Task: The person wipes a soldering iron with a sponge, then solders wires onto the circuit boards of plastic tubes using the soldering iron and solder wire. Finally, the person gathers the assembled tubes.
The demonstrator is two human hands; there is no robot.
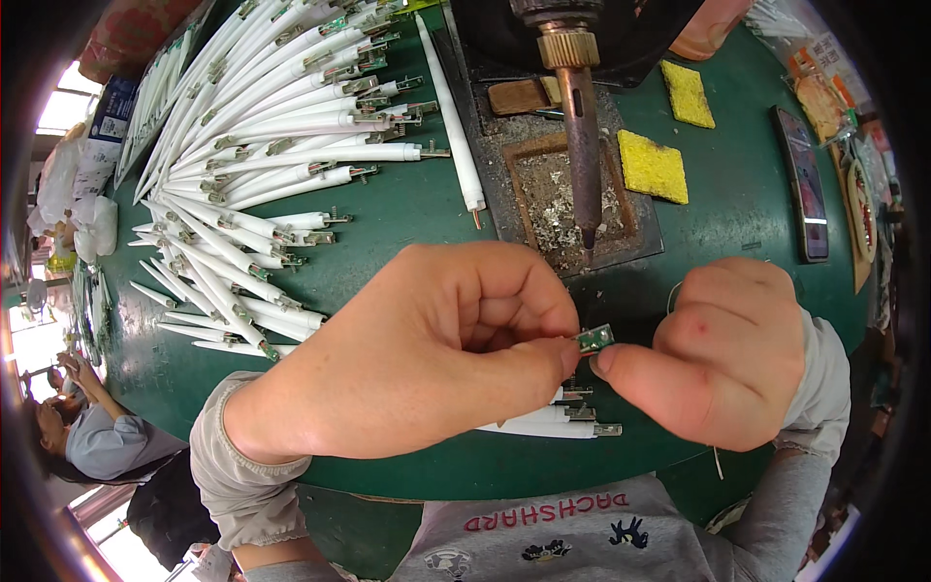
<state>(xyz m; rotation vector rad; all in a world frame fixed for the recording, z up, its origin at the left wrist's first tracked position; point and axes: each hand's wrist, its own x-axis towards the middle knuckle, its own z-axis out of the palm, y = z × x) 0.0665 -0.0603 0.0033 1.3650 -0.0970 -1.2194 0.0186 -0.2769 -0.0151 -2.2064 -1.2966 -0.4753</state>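
My left hand [456,339] pinches a small green circuit board [594,339] with metal parts between thumb and forefinger. A short red wire shows at the board's lower edge, where my right thumb meets it. My right hand [727,354] is closed, its thumb pressed near the board. A thin pale wire [719,464] comes out below that hand and loops above it; its grip on the wire is partly hidden. Just beyond the board, a soldering iron [584,145] points tip down. Under my left hand lie several white pen-shaped tubes [548,429] with metal ends.
A big fanned pile of white tubes [281,126] with circuit-board ends covers the left of the green table [388,218]. One tube [451,121] lies apart. Beneath the iron sits a solder-littered tray [524,209]. Yellow sponges [653,167] and a phone [803,184] lie right.
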